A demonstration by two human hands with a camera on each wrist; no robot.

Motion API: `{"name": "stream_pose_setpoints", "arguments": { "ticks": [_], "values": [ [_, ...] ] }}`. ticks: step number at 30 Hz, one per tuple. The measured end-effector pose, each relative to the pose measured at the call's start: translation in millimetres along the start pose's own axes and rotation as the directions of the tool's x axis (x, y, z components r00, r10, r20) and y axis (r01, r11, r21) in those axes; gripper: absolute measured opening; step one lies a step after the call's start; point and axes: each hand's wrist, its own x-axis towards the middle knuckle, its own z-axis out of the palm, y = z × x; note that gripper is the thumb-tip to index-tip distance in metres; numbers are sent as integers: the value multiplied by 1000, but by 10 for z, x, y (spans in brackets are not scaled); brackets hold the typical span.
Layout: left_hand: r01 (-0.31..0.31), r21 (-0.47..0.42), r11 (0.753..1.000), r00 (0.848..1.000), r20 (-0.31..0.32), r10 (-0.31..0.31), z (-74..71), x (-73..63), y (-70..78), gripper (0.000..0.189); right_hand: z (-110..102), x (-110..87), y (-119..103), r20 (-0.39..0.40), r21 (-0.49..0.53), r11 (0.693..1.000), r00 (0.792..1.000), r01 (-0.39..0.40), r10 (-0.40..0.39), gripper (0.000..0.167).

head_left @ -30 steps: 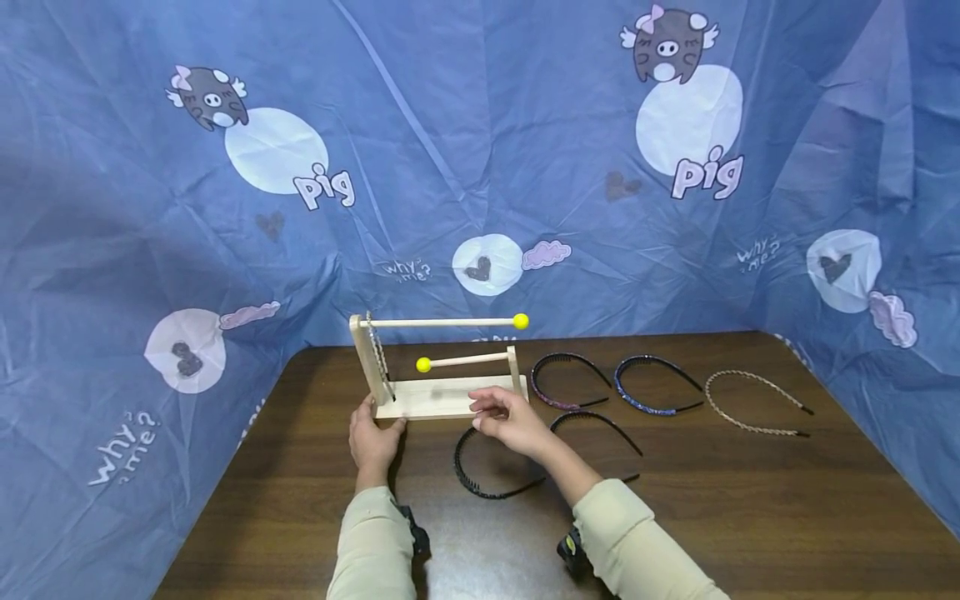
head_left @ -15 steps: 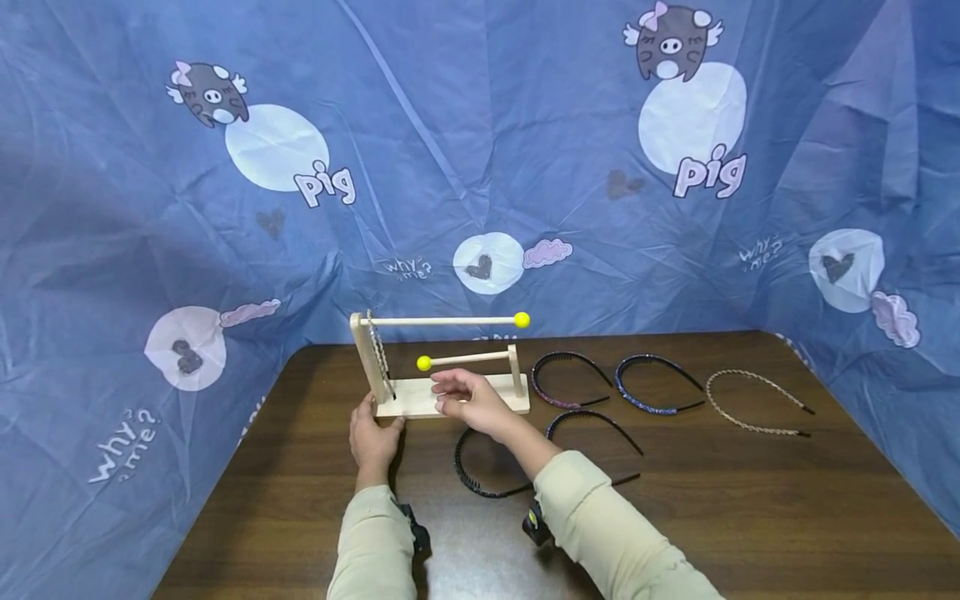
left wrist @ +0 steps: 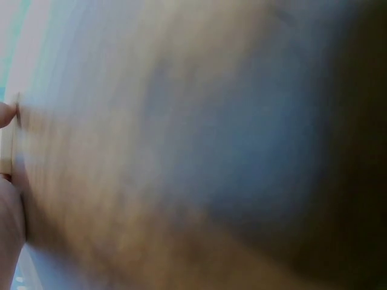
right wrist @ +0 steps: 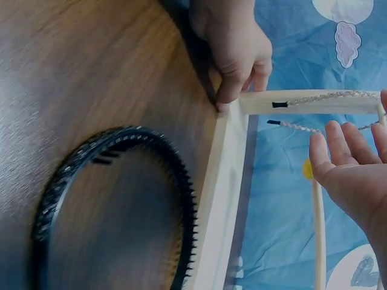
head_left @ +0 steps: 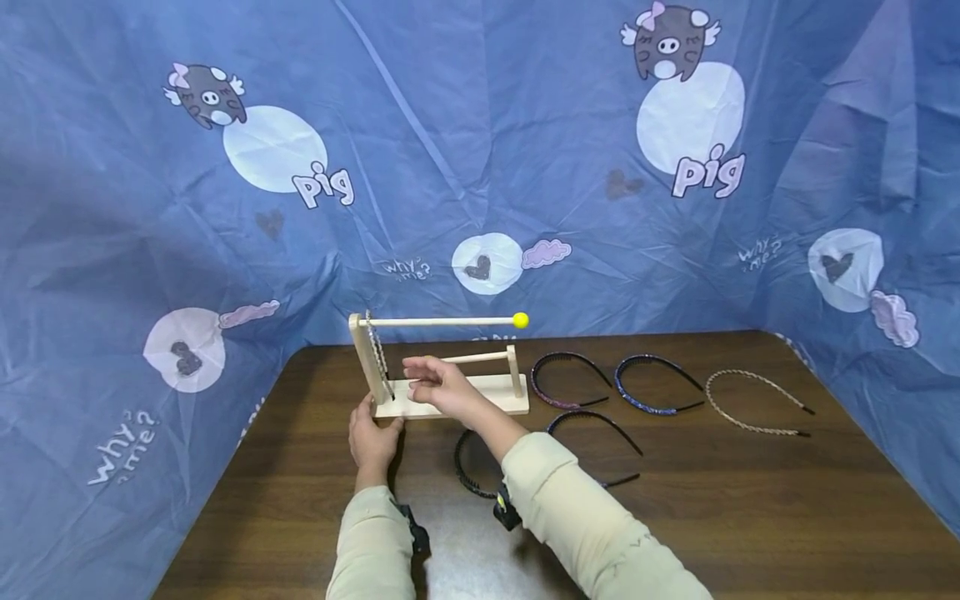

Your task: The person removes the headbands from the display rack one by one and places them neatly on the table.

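My left hand [head_left: 372, 442] grips the left front corner of a pale wooden headband stand [head_left: 495, 393], thumb along its front edge. From the stand's upper rod [head_left: 442, 322], close to the post, hangs a silvery braided headband [head_left: 380, 354]. My right hand [head_left: 442, 390] is held over the base, fingers loosely extended and empty, near the hanging headband. It covers the yellow ball of the lower rod [head_left: 480, 357] in the head view; the right wrist view shows that yellow ball [right wrist: 308, 169] beside the fingers. The left wrist view is mostly blur, with a fingertip [left wrist: 7, 115] at its edge.
Two black headbands lie in front of the stand, one dark toothed headband [head_left: 467, 479] partly under my right forearm. Right of it lie a pink-and-black headband [head_left: 542, 392], a blue glittery headband [head_left: 637, 400] and a beige braided headband [head_left: 738, 422]. A blue printed cloth [head_left: 480, 167] backs the wooden table.
My right hand has moved left along the stand, from near the short post to beside the hanging headband, now covering the lower yellow ball. My left hand stays at the corner.
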Motion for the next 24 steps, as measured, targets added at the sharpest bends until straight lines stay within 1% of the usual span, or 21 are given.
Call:
{"name": "stream_pose_setpoints", "arguments": {
  "ticks": [4,7,12,16,20,24],
  "values": [
    [-4,-8,1000,1000,-13,4,1,0,10,69,57,90,8,4,12,1000,1000,0,0,49],
    [4,-4,1000,1000,-11,-4,2,-6,13,69,106,114,-23,16,29,999,1000,-22,22,53],
    [9,5,1000,1000,9,-9,17,-15,-3,69,167,156,-40,33,22,998,998,-52,51,61],
    [4,-6,1000,1000,-2,-4,21,-7,-5,69,197,200,-47,44,27,997,996,-73,72,66],
    [4,-14,1000,1000,-9,-4,15,1,-9,67,207,215,-69,31,29,996,996,-81,80,69],
    [10,-10,1000,1000,-8,-11,12,-1,-27,66,207,173,-161,-4,-6,999,999,-44,44,63]
  ]
}}
